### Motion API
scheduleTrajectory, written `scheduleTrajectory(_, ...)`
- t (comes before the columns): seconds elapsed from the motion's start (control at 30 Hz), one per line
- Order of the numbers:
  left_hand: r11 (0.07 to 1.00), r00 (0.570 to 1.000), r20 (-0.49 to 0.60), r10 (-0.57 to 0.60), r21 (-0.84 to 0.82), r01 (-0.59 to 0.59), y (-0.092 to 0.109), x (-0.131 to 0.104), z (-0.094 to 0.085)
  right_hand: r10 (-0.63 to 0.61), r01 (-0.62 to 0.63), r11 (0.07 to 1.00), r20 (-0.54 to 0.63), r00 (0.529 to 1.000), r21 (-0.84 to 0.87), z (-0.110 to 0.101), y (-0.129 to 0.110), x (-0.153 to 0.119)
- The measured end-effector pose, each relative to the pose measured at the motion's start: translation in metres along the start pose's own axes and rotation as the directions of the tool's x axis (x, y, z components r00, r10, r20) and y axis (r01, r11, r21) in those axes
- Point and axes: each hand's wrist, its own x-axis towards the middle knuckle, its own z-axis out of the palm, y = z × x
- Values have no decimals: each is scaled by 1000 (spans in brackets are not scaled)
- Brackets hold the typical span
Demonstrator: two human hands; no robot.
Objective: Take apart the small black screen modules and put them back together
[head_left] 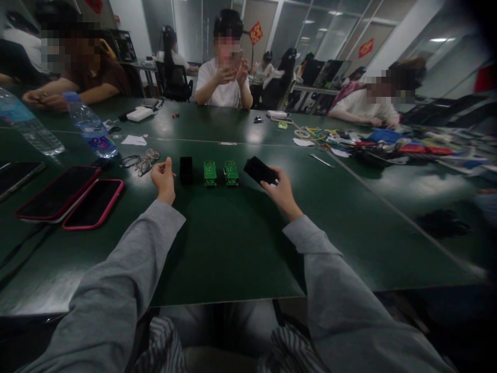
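My right hand [282, 192] grips a black rectangular case [261, 171], tilted and held above the table, fingers along its right end. Left of centre, my left hand [163, 180] is raised with its fingers curled in; whether anything small sits between them is hidden. Just to its right a black box [186, 170] stands on the table. Between my hands are two green circuit-board assemblies, a left one [210, 173] and a right one [231, 173], side by side and apart from each other.
Eyeglasses [147, 161], a water bottle [91, 127] and a red-edged phone [93, 204] lie or stand to the left. On the right are a thin metal tool [321, 160] and a heap of cables [373, 142]. Several people sit around the green table [233, 248].
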Motion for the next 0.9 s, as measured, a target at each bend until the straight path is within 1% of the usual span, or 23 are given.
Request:
scheduleTrajectory(0.03, 1000, 1000, 0, 1, 1, -1, 0, 0, 0, 95, -96, 987, 13, 995, 130, 0, -2, 1)
scheduleTrajectory(0.07, 1000, 1000, 1, 3, 2, -3, 0, 0, 0, 195, -202, 944, 51, 979, 259, 0, -5, 2)
scheduleTrajectory(0.1, 1000, 1000, 2, 3, 4, -3, 1, 0, 0, 288, -309, 875, 111, 951, 373, 0, -8, 3)
scheduleTrajectory(0.13, 1000, 1000, 4, 1, 5, -1, 1, 0, 0, 366, -409, 788, 183, 912, 459, 0, -11, 2)
scheduleTrajectory(0.2, 1000, 1000, 9, -5, 8, 5, 2, -1, 0, 470, -577, 613, 338, 816, 540, 0, -18, 1)
scheduleTrajectory(0.27, 1000, 1000, 10, -5, 9, 5, 2, -2, 0, 511, -693, 481, 471, 719, 536, 1, -25, -3)
scheduleTrajectory(0.33, 1000, 1000, 12, 2, 9, -2, 2, -2, -1, 512, -766, 405, 571, 643, 500, 1, -32, -6)
scheduleTrajectory(0.4, 1000, 1000, 15, 10, 13, -10, 2, -1, -1, 501, -797, 375, 620, 604, 473, 1, -36, -8)
scheduleTrajectory(0.5, 1000, 1000, 16, 11, 23, -11, 1, -1, -1, 503, -810, 371, 635, 586, 454, 1, -36, -9)
scheduleTrajectory(0.53, 1000, 1000, 15, 11, 26, -11, 1, -1, -1, 507, -809, 377, 630, 588, 451, 1, -35, -8)
scheduleTrajectory(0.57, 999, 1000, 14, 11, 30, -11, 2, -1, -1, 509, -800, 389, 617, 599, 456, 1, -33, -7)
scheduleTrajectory(0.6, 999, 1000, 14, 10, 34, -10, 3, -2, -1, 508, -780, 412, 592, 626, 472, 1, -31, -6)
scheduleTrajectory(0.67, 999, 1000, 18, 1, 43, -2, 4, -3, -1, 491, -698, 489, 496, 716, 523, 2, -26, -2)
scheduleTrajectory(0.73, 999, 1000, 19, -13, 46, 12, 5, -4, -1, 459, -580, 595, 358, 813, 556, 2, -19, 2)
scheduleTrajectory(0.77, 999, 1000, 19, -20, 45, 19, 6, -4, -1, 446, -526, 653, 286, 848, 545, 2, -14, 4)
scheduleTrajectory(0.83, 999, 999, 21, -26, 43, 26, 6, -5, -1, 427, -444, 774, 145, 893, 452, 1, -5, 7)
scheduleTrajectory(0.9, 998, 999, 26, -28, 48, 27, 6, -5, -1, 374, -365, 891, 20, 927, 270, 0, 5, 7)
